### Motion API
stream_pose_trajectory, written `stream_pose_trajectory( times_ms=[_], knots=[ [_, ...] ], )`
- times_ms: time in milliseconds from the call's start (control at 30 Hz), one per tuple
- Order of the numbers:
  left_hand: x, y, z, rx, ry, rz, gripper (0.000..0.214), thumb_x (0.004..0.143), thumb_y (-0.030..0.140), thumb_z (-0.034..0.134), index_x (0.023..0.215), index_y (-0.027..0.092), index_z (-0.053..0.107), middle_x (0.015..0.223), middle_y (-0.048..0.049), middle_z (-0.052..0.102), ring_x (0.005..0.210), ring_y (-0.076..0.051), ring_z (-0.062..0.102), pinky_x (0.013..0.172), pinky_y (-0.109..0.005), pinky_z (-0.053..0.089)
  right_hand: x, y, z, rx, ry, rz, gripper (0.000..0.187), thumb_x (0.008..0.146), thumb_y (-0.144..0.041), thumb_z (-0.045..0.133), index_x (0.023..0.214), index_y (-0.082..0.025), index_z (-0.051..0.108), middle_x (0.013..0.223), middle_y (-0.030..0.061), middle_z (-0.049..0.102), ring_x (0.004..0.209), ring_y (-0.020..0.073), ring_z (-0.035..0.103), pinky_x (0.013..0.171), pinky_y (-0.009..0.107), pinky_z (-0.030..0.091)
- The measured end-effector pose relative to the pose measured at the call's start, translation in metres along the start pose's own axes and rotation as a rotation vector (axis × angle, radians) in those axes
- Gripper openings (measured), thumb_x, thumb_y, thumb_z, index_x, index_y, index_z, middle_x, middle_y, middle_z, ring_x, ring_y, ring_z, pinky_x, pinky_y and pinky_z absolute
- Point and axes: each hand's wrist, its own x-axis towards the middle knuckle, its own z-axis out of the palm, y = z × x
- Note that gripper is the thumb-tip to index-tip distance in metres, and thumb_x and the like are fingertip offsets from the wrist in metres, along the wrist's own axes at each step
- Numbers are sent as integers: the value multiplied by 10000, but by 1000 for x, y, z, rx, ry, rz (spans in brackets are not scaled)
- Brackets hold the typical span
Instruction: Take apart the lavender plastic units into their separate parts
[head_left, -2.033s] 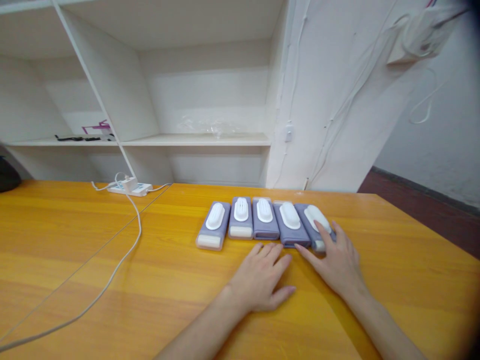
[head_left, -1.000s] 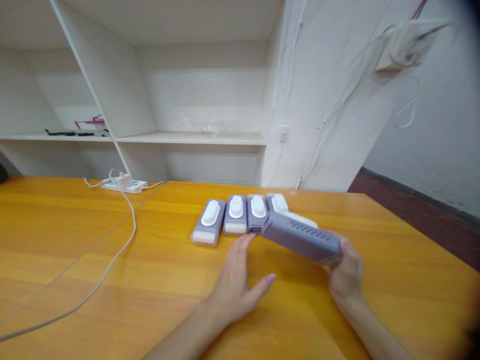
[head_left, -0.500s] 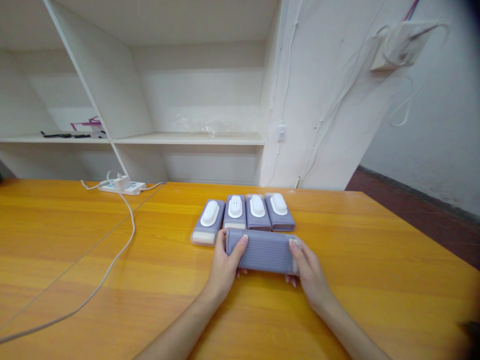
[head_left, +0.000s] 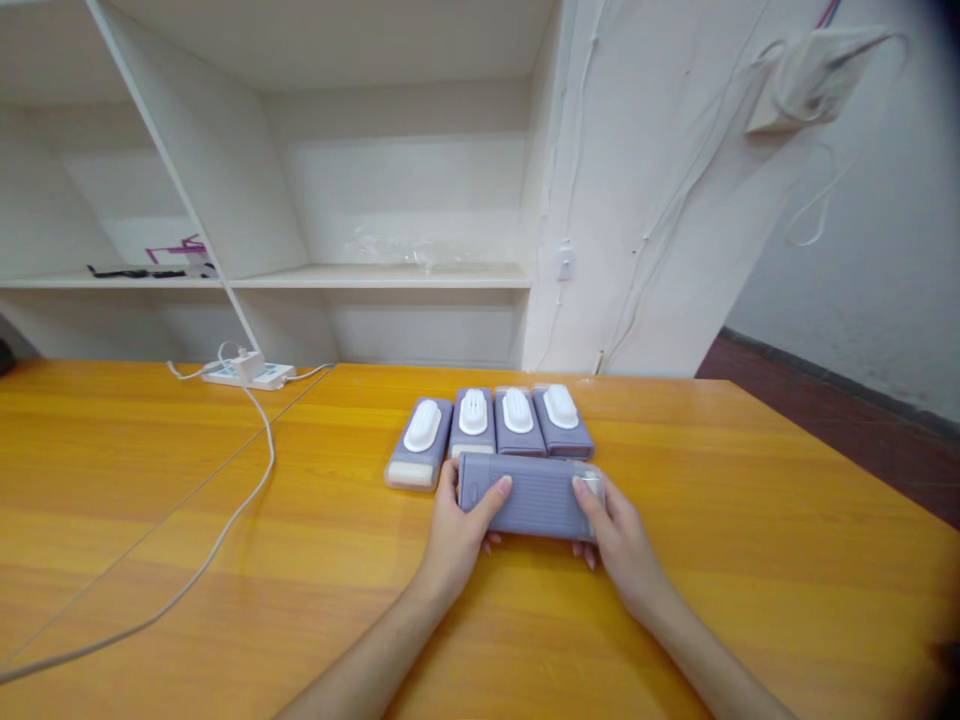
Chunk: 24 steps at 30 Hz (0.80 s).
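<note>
Between my two hands is a purple-grey ribbed plastic case (head_left: 536,497), held lengthwise with its ribbed face up. My left hand (head_left: 459,525) grips its left end, thumb on top and fingers underneath. At the clear right end, my right hand (head_left: 616,530) holds on in the same way. Just behind it lie several similar purple-grey cases in a row, each with a white oval piece on top: the leftmost case (head_left: 403,452), another case (head_left: 459,440), a third case (head_left: 517,442) and the rightmost case (head_left: 570,440). What they contain cannot be made out.
A white power strip (head_left: 259,375) with a plugged-in adapter sits at the back left of the wooden table (head_left: 315,560). Its cable (head_left: 251,500) curves down the left side. White shelves (head_left: 375,275) stand behind, holding crumpled clear plastic (head_left: 409,248).
The held case is slightly higher and further right in view, its ribbed face tilted a little more. My left thumb has slid inward along it. The row behind stays put.
</note>
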Motion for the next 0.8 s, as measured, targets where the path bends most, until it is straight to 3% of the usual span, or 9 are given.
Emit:
stream_pose_trajectory(
  times_ms=[267, 400, 533, 667, 800],
  knots=[
    [2, -1, 0, 7, -2, -34, 482, 720, 523, 710, 965, 187, 467, 651, 39, 592, 343, -71, 510, 288, -162, 380, 2, 6, -2, -108, 102, -81, 394, 870, -601, 465, 903, -218, 551, 556, -49, 517, 430, 135, 489, 390, 234, 395],
    [5, 0, 1, -18, 2, -25, 496, 710, 523, 721, 967, 176, 478, 642, 28, 603, 368, -96, 553, 300, -171, 411, 5, 8, -4, -144, 131, -195, 387, 891, -566, 457, 969, -205, 573, 750, 14, 635, 660, 185, 586, 581, 264, 468],
    [7, 0, 3, -33, 1, -39, 483, 715, 535, 712, 936, 167, 491, 622, 25, 602, 356, -99, 551, 291, -176, 420, 11, 8, -7, -185, 133, -237, 368, 914, -547, 435, 972, -206, 561, 867, 35, 653, 765, 199, 582, 742, 288, 462],
    [7, 0, 6, -54, 0, -35, 478, 708, 531, 722, 921, 161, 506, 647, 22, 602, 350, -98, 552, 289, -184, 434, 13, 6, -9, -148, 83, -267, 380, 920, -545, 417, 1003, -201, 557, 993, 60, 660, 822, 209, 586, 765, 289, 450],
    [6, 0, 7, -60, 38, -29, 486, 702, 534, 726, 921, 161, 505, 651, 23, 603, 343, -100, 550, 282, -193, 443, 10, 4, -7, -220, 167, -225, 401, 921, -560, 399, 982, -199, 562, 981, 66, 666, 823, 220, 590, 762, 297, 441]
  ],
)
